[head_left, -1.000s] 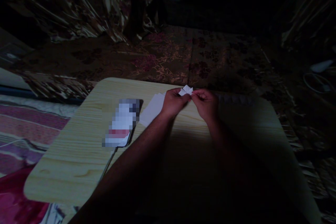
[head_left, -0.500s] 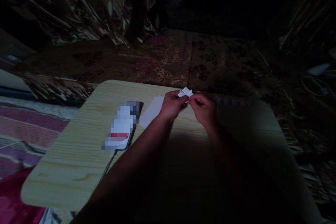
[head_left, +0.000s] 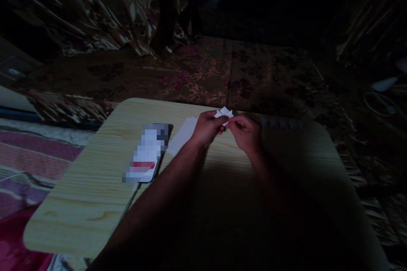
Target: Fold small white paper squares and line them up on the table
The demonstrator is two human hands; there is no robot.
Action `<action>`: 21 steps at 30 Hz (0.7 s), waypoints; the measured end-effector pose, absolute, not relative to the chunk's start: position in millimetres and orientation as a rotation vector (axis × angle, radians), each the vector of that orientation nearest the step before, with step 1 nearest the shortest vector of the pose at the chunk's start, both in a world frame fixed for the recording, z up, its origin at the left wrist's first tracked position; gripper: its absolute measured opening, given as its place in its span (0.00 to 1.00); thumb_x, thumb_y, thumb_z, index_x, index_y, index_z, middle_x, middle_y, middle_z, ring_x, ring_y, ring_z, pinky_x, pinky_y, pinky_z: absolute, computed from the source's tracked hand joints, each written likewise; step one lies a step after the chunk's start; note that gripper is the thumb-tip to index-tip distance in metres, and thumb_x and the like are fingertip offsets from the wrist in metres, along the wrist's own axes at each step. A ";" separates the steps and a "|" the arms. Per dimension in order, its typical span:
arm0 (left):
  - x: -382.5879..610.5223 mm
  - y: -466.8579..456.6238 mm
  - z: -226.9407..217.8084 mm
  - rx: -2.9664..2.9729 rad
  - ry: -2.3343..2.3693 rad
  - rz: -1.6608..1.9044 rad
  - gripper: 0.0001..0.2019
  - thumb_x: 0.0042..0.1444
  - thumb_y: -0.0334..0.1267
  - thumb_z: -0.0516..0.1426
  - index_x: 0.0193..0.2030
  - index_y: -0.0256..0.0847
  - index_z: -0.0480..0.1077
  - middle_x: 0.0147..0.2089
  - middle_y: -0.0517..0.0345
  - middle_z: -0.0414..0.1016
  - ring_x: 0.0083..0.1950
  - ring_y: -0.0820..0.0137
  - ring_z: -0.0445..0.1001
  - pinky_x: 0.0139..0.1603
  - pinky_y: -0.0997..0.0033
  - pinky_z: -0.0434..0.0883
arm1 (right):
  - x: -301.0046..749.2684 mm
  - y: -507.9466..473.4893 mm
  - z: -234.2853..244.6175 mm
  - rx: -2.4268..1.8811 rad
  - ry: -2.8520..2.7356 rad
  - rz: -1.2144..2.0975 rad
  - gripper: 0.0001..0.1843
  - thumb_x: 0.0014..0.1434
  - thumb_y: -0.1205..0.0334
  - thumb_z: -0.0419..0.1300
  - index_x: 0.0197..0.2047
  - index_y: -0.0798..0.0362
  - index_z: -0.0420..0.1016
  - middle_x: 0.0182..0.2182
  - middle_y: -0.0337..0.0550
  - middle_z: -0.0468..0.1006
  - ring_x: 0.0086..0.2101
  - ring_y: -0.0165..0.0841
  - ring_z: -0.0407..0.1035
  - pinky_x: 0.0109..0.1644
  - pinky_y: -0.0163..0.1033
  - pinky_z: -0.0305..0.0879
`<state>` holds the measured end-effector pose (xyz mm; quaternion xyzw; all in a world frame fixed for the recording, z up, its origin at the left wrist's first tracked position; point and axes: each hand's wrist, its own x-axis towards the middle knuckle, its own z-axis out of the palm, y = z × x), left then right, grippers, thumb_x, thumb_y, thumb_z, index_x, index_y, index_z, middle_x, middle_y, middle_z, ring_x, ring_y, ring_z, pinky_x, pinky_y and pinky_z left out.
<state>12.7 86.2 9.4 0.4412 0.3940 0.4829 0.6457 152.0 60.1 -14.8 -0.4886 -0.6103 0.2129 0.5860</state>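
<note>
A small white folded paper (head_left: 224, 111) with pointed corners is held up near the table's far edge. My left hand (head_left: 207, 127) grips it from the left, the thumb lying across its front. My right hand (head_left: 246, 131) pinches its lower right side between thumb and fingertips. The lower part of the folded paper is hidden by my fingers. White paper sheets (head_left: 182, 135) lie on the table just left of my left hand, partly covered by my left forearm.
A phone (head_left: 146, 152) with a lit, blurred-out screen and a cable lies left on the light wooden table (head_left: 79, 186). Several dim folded shapes (head_left: 282, 124) sit at the far right. Beyond stands a surface under patterned cloth (head_left: 206, 72); striped bedding (head_left: 34, 152) is at left.
Both hands stay at nearly the same place with the folded paper between them. The fingers have shifted only slightly, and the view has moved a little.
</note>
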 end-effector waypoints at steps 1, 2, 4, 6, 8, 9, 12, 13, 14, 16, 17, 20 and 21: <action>12.9 86.3 9.2 1.008 0.899 1.103 0.08 0.45 0.38 0.66 0.25 0.35 0.75 0.22 0.58 0.72 0.19 0.78 0.64 0.18 0.76 0.59 | 152.0 60.1 -15.1 -1.133 -1.425 0.497 0.05 0.58 0.65 0.62 0.31 0.47 0.77 0.27 0.36 0.81 0.30 0.33 0.77 0.36 0.39 0.74; 13.1 86.4 8.8 1.013 0.906 1.107 0.09 0.46 0.39 0.66 0.25 0.35 0.74 0.22 0.59 0.72 0.19 0.78 0.64 0.18 0.76 0.58 | 151.9 60.0 -15.3 -1.127 -1.427 0.503 0.04 0.58 0.65 0.62 0.32 0.47 0.77 0.28 0.36 0.82 0.30 0.32 0.77 0.36 0.39 0.74; 13.4 86.5 8.2 1.023 0.937 1.109 0.10 0.47 0.40 0.66 0.25 0.36 0.74 0.21 0.59 0.72 0.18 0.78 0.63 0.18 0.75 0.58 | 151.5 59.8 -15.3 -1.121 -1.426 0.519 0.04 0.58 0.65 0.62 0.32 0.48 0.77 0.28 0.36 0.82 0.30 0.32 0.78 0.36 0.38 0.73; 13.5 86.5 8.3 1.025 0.968 1.104 0.10 0.47 0.40 0.66 0.24 0.36 0.74 0.20 0.60 0.71 0.17 0.79 0.63 0.17 0.75 0.57 | 150.6 59.9 -14.9 -1.116 -1.417 0.551 0.04 0.58 0.64 0.62 0.32 0.48 0.76 0.27 0.36 0.82 0.29 0.32 0.78 0.35 0.36 0.73; 13.5 86.4 9.2 1.015 0.981 1.101 0.10 0.47 0.40 0.66 0.25 0.35 0.74 0.20 0.60 0.71 0.17 0.79 0.63 0.18 0.76 0.57 | 149.5 60.5 -14.3 -1.101 -1.380 0.599 0.03 0.57 0.64 0.63 0.32 0.49 0.76 0.27 0.36 0.82 0.29 0.32 0.78 0.34 0.36 0.73; 13.5 86.4 9.9 1.006 0.979 1.103 0.10 0.46 0.40 0.66 0.25 0.35 0.74 0.20 0.60 0.72 0.17 0.78 0.63 0.18 0.76 0.58 | 149.0 60.9 -13.7 -1.089 -1.350 0.630 0.01 0.56 0.64 0.63 0.32 0.49 0.76 0.28 0.37 0.82 0.30 0.32 0.78 0.34 0.36 0.73; 13.6 86.8 11.5 0.965 0.954 1.113 0.10 0.45 0.39 0.67 0.26 0.34 0.74 0.22 0.59 0.73 0.19 0.78 0.64 0.18 0.76 0.58 | 148.7 61.9 -10.4 -1.075 -1.237 0.728 0.04 0.55 0.62 0.64 0.35 0.50 0.74 0.28 0.37 0.82 0.29 0.32 0.78 0.33 0.36 0.74; 13.7 87.0 11.7 0.950 0.946 1.117 0.10 0.44 0.39 0.67 0.26 0.34 0.74 0.22 0.58 0.74 0.19 0.78 0.64 0.19 0.76 0.58 | 149.1 62.0 -8.7 -1.086 -1.213 0.755 0.04 0.55 0.61 0.64 0.34 0.50 0.74 0.28 0.37 0.82 0.28 0.32 0.78 0.33 0.36 0.73; 13.8 87.2 11.8 0.940 0.939 1.118 0.11 0.44 0.40 0.68 0.26 0.34 0.74 0.23 0.58 0.74 0.20 0.78 0.64 0.19 0.75 0.59 | 149.7 61.9 -6.7 -1.106 -1.202 0.778 0.04 0.56 0.61 0.63 0.33 0.50 0.73 0.26 0.37 0.81 0.27 0.32 0.77 0.32 0.36 0.73; 14.0 87.4 11.4 0.931 0.938 1.120 0.12 0.44 0.40 0.68 0.26 0.34 0.74 0.24 0.57 0.74 0.21 0.78 0.64 0.20 0.75 0.59 | 151.2 61.4 -2.5 -1.151 -1.207 0.809 0.06 0.57 0.59 0.62 0.30 0.51 0.74 0.24 0.37 0.80 0.25 0.31 0.75 0.31 0.35 0.71; 14.1 87.4 11.1 0.936 0.937 1.119 0.12 0.44 0.41 0.69 0.26 0.34 0.74 0.24 0.57 0.74 0.21 0.78 0.64 0.20 0.75 0.59 | 151.9 61.1 -0.7 -1.168 -1.214 0.818 0.08 0.58 0.58 0.62 0.29 0.51 0.74 0.23 0.38 0.80 0.24 0.30 0.74 0.30 0.35 0.71; 14.3 87.1 9.8 0.960 0.929 1.115 0.12 0.44 0.41 0.69 0.27 0.34 0.75 0.24 0.57 0.74 0.21 0.78 0.64 0.21 0.75 0.59 | 153.2 61.2 2.3 -1.199 -1.234 0.840 0.12 0.59 0.55 0.62 0.27 0.52 0.74 0.23 0.39 0.80 0.23 0.30 0.72 0.29 0.35 0.69; 14.4 87.1 9.2 0.969 0.927 1.116 0.13 0.45 0.42 0.69 0.27 0.34 0.75 0.24 0.58 0.74 0.21 0.78 0.64 0.21 0.75 0.59 | 153.4 61.6 2.4 -1.210 -1.237 0.844 0.13 0.59 0.54 0.62 0.26 0.52 0.74 0.22 0.39 0.79 0.23 0.29 0.72 0.29 0.35 0.68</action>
